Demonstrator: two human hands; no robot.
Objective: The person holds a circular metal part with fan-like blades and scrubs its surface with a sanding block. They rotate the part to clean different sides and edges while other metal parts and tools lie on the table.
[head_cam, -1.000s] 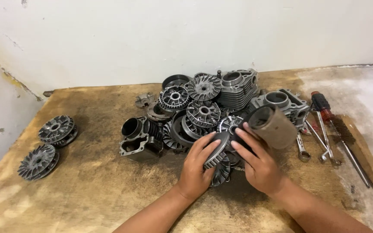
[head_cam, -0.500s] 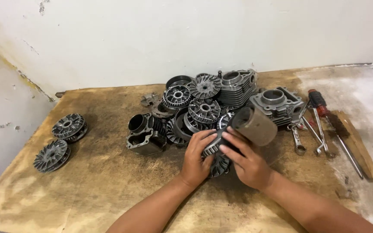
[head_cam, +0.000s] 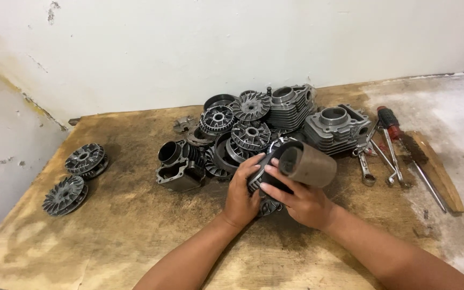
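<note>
Both my hands meet at the near edge of a pile of metal engine parts [head_cam: 243,126] on a stained wooden tabletop [head_cam: 119,225]. My right hand [head_cam: 302,203] grips the dark base of a part with a brownish-grey cylindrical sleeve [head_cam: 308,164], which tilts up and to the right. My left hand [head_cam: 241,194] clasps a finned metal disc [head_cam: 258,177] pressed against that base. Under my hands another finned disc [head_cam: 269,207] lies on the table, partly hidden.
Finned engine cylinders sit at the right [head_cam: 331,127], the back [head_cam: 291,104] and the left [head_cam: 178,164] of the pile. Two finned discs [head_cam: 84,159] [head_cam: 64,194] lie apart at the far left. Wrenches [head_cam: 366,167], a red-handled screwdriver [head_cam: 389,122] and a wooden brush [head_cam: 436,172] lie at the right.
My hands have closed tighter on the disc and the sleeved part and drawn them slightly left and toward me. The sleeve now tilts further over. The camera view has shifted a little.
</note>
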